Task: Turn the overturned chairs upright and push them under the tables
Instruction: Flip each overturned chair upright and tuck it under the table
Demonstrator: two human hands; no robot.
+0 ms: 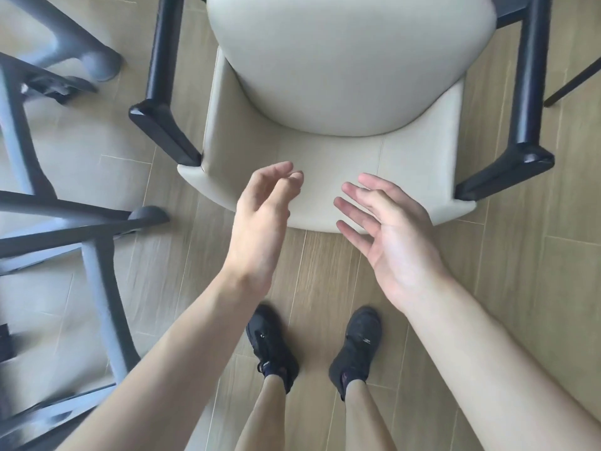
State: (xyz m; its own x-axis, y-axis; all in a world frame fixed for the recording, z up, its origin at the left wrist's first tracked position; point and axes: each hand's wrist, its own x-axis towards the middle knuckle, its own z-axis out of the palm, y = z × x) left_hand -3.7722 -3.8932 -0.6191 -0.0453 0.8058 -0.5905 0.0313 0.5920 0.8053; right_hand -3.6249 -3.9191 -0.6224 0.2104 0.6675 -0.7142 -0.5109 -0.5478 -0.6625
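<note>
A cream upholstered chair (338,76) with black armrests stands upright straight ahead of me, its rounded seat cushion toward the top of the view and its curved backrest nearest me. My left hand (260,219) hovers over the top edge of the backrest, fingers loosely curled and holding nothing. My right hand (387,232) hangs beside it with the palm showing and the fingers spread, also empty. Neither hand touches the chair. A second chair (100,242) with a grey frame shows blurred at the left; I cannot tell how it lies.
Wood-look floor tiles (318,275) run under everything. My two feet in black shoes (271,346) stand just behind the cream chair. A thin dark leg (572,83) crosses the right edge. Grey frame legs (81,43) fill the upper left.
</note>
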